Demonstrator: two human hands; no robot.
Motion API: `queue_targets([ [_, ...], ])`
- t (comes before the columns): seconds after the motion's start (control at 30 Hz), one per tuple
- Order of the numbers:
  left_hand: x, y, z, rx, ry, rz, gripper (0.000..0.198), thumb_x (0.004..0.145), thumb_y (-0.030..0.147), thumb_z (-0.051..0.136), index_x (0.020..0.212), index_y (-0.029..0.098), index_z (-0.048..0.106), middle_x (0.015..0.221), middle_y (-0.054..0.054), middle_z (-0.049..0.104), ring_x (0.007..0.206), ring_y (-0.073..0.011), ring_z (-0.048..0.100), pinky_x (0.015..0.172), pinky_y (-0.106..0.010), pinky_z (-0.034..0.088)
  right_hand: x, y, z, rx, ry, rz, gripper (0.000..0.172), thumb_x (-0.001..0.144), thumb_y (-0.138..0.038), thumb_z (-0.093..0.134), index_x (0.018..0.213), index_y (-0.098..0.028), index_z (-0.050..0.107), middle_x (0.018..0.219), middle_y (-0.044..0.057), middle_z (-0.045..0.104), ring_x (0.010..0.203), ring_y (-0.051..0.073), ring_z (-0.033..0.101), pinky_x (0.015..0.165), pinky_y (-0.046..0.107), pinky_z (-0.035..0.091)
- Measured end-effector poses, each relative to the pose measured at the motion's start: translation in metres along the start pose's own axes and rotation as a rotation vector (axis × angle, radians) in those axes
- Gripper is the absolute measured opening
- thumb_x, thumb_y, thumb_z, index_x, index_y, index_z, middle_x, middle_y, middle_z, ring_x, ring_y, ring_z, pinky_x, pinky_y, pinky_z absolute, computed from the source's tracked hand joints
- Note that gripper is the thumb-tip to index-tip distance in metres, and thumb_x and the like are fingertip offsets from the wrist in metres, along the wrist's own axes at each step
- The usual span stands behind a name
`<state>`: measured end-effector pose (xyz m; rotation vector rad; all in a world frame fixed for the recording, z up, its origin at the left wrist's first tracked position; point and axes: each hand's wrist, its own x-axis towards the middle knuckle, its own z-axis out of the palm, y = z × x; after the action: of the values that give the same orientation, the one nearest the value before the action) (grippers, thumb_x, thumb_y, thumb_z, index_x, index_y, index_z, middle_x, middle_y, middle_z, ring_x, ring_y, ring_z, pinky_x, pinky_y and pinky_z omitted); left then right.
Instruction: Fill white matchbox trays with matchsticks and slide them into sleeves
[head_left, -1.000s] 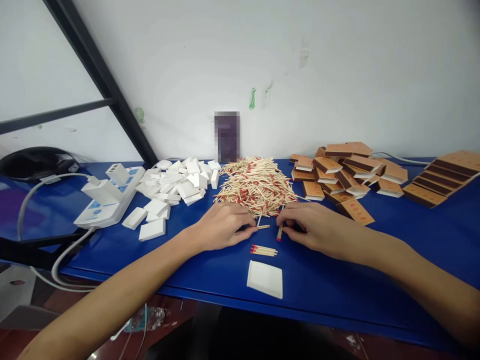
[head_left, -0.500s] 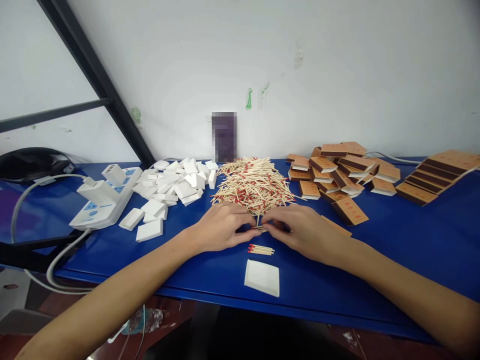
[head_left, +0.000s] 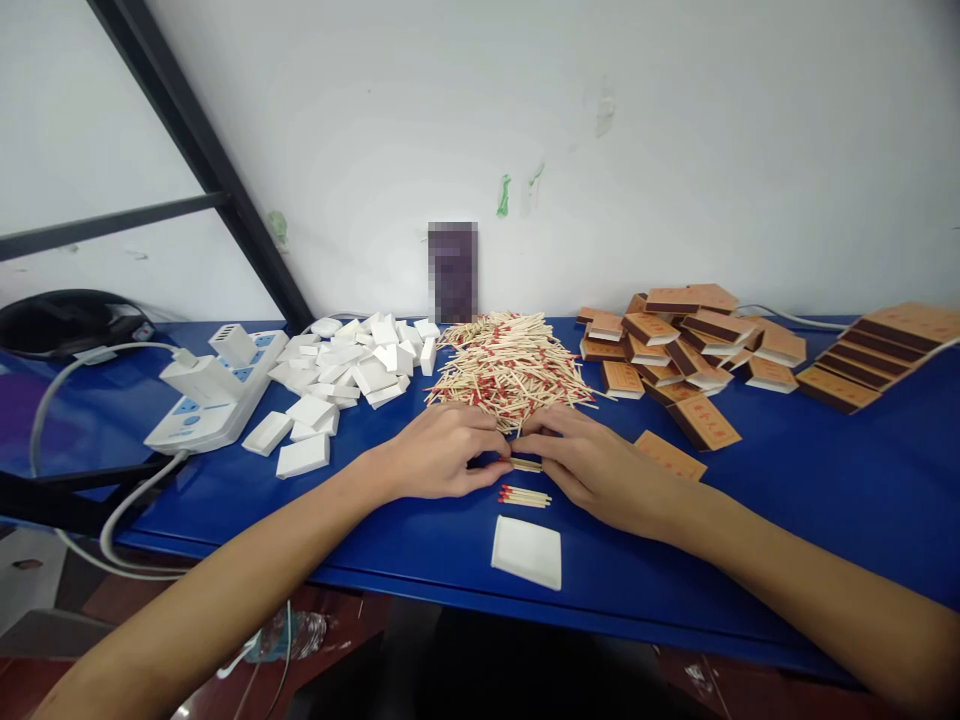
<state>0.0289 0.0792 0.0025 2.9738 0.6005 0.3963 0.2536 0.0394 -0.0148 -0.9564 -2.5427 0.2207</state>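
At the near edge of a heaped pile of red-tipped matches (head_left: 514, 365), my two hands face each other. Thumb and fingers of my left hand (head_left: 446, 452) pinch the red-headed end of a few matches (head_left: 528, 464). My right hand (head_left: 604, 465) is curled at the other end of these matches, its fingertips partly hidden. Just below lies a small row of matches (head_left: 527, 497), heads to the left. Nearer the front edge sits a white matchbox tray (head_left: 526, 553), apart from both hands.
White inner trays (head_left: 349, 360) are heaped at left beside a power strip (head_left: 221, 395) with plugs and cables. Brown matchbox sleeves (head_left: 675, 340) lie piled at right, with a stacked row (head_left: 877, 355) beyond. A dark pixelated object (head_left: 453, 272) leans on the wall.
My right hand's thumb has moved back from the left fingertips, so more of the matches between my hands shows. The view has shifted slightly.
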Motion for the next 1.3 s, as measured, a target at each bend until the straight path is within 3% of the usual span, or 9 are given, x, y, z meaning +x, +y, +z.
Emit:
queue_targets([
  [0.33,-0.001,-0.002,0.0,-0.009,0.006,0.01,0.017,0.095,0.029,0.057,0.092,0.019,0.071,0.084,-0.001,0.068,0.078,-0.0148,0.063,0.074,-0.027,0.045,-0.002,0.001,0.002,0.038,0.172,0.029,0.021,0.087,-0.01,0.048,0.087,-0.014,0.069,0.087,0.009,0.066,0.081,0.021,0.062,0.072,0.034,0.05],
  [0.5,-0.001,-0.002,-0.001,-0.035,0.069,-0.017,0.022,0.094,0.037,0.058,0.094,0.017,0.067,0.075,0.0,0.065,0.068,-0.0139,0.06,0.068,-0.026,0.044,-0.004,-0.004,-0.005,0.091,0.105,0.042,0.017,0.083,-0.008,0.05,0.078,-0.017,0.064,0.081,0.006,0.063,0.075,0.017,0.058,0.067,0.03,0.046],
  [0.6,-0.001,-0.001,-0.002,-0.054,0.106,-0.037,0.024,0.092,0.037,0.058,0.099,0.016,0.066,0.076,0.0,0.066,0.068,-0.0141,0.061,0.069,-0.026,0.045,-0.004,-0.006,-0.006,0.089,0.094,0.042,0.016,0.084,-0.01,0.05,0.081,-0.017,0.064,0.08,0.005,0.064,0.073,0.016,0.057,0.068,0.029,0.044],
  [0.77,-0.001,-0.001,-0.003,-0.011,0.056,-0.018,0.025,0.093,0.034,0.052,0.095,0.017,0.071,0.074,-0.001,0.067,0.066,-0.0146,0.061,0.067,-0.027,0.045,-0.005,-0.007,-0.009,-0.019,0.176,0.106,0.017,0.087,-0.017,0.051,0.089,-0.017,0.067,0.057,-0.002,0.059,0.059,0.016,0.053,0.073,0.034,0.041],
  [0.9,-0.001,0.0,-0.004,0.001,0.02,-0.003,0.028,0.091,0.035,0.052,0.096,0.016,0.073,0.075,-0.002,0.069,0.067,-0.0161,0.063,0.065,-0.028,0.044,-0.004,-0.009,-0.015,0.051,0.071,0.201,0.018,0.088,-0.026,0.055,0.094,-0.018,0.069,0.058,-0.002,0.061,0.056,0.015,0.053,0.059,0.029,0.038],
  [1.1,-0.002,0.002,-0.005,-0.025,-0.004,0.023,0.029,0.088,0.038,0.055,0.096,0.017,0.074,0.067,-0.001,0.065,0.062,-0.0157,0.06,0.061,-0.028,0.041,-0.001,-0.01,-0.022,0.156,-0.109,0.289,0.036,0.081,-0.053,0.067,0.099,-0.021,0.068,0.077,0.0,0.064,0.065,0.015,0.055,0.061,0.029,0.039],
  [1.2,-0.002,0.002,-0.004,-0.018,0.01,0.025,0.03,0.089,0.042,0.056,0.094,0.018,0.074,0.066,-0.001,0.064,0.061,-0.0153,0.058,0.061,-0.028,0.04,-0.001,-0.01,-0.023,0.203,-0.188,0.341,0.044,0.078,-0.054,0.07,0.107,-0.022,0.063,0.073,-0.003,0.062,0.064,0.015,0.054,0.059,0.028,0.037],
  [1.3,-0.002,0.001,-0.004,-0.011,0.014,0.049,0.031,0.089,0.044,0.057,0.092,0.018,0.074,0.065,-0.001,0.064,0.061,-0.0149,0.058,0.059,-0.028,0.039,-0.001,-0.009,-0.02,0.17,-0.19,0.326,0.039,0.076,-0.05,0.072,0.102,-0.022,0.062,0.077,-0.002,0.061,0.068,0.016,0.055,0.061,0.029,0.037],
])
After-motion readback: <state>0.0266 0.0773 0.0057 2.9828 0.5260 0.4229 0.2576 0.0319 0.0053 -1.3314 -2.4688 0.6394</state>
